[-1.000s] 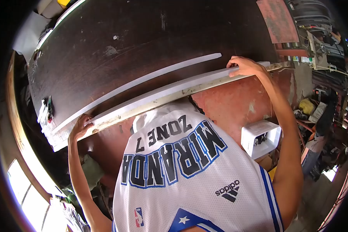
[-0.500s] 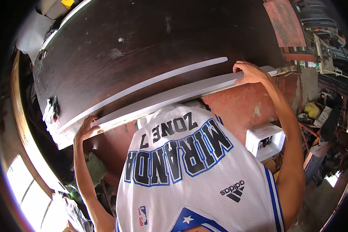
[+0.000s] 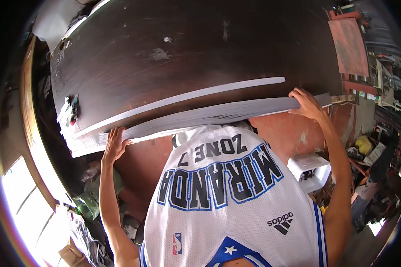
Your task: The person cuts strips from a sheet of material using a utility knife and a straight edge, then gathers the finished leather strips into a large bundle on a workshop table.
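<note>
A long stack of thin white strips [image 3: 214,112], perhaps paper, lies along the near edge of the dark table [image 3: 200,53]. Its layered edges are fanned in fine lines, and it bows a little in the middle. My left hand [image 3: 116,144] grips the stack towards its left end, fingers on top and thumb at the near side. Towards the right end, my right hand [image 3: 306,105] holds it with bent fingers over the top; the fingertips are partly hidden. Just beyond the stack, a separate narrow white strip [image 3: 191,96] lies flat, touched by neither hand.
A small dark-and-white cluster of items [image 3: 69,111] sits at the table's left edge. Below right stands a white plastic container [image 3: 309,172] with dark things inside. A reddish board [image 3: 348,46] is at the far right. Clutter lies around the floor.
The stack's smooth face has turned into spread, visible layers between my hands. Both hands keep hold near its ends. The whole view has shifted slightly, with the table lower and further right.
</note>
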Demonstrator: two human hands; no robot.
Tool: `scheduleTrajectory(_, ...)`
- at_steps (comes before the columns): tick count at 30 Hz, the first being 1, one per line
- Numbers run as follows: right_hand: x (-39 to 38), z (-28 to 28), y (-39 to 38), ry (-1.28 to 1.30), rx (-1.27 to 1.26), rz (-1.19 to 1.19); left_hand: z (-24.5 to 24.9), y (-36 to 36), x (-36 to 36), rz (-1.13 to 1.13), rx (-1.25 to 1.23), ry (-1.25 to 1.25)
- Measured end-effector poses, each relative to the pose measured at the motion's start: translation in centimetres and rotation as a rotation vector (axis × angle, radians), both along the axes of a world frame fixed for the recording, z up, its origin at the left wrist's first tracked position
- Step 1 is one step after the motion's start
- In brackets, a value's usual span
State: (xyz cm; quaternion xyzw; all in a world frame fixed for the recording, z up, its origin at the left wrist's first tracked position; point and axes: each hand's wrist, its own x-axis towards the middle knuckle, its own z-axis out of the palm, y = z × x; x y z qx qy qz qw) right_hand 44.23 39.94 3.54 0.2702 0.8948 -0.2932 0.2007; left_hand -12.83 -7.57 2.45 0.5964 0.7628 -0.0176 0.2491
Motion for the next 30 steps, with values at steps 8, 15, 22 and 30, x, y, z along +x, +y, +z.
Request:
scheduleTrajectory(8,-3.1,6.8,-1.3,0.144,0.311,-0.022,4.9,0.5,-2.6,0.03,0.199,0.155)
scheduleTrajectory(15,-8.6,11.9,5.5,0.289,0.531,-0.047,8.6,7.4,-8.1,0.024,0.385,0.306)
scheduleTrajectory(22,-15.8,18.4,15.6,0.41,0.696,-0.043,13.7,18.4,-16.0,0.016,0.624,0.461)
scheduleTrajectory(30,-22.1,17.6,24.8,0.432,0.694,-0.086,10.4,28.0,-22.6,0.092,0.685,0.422)
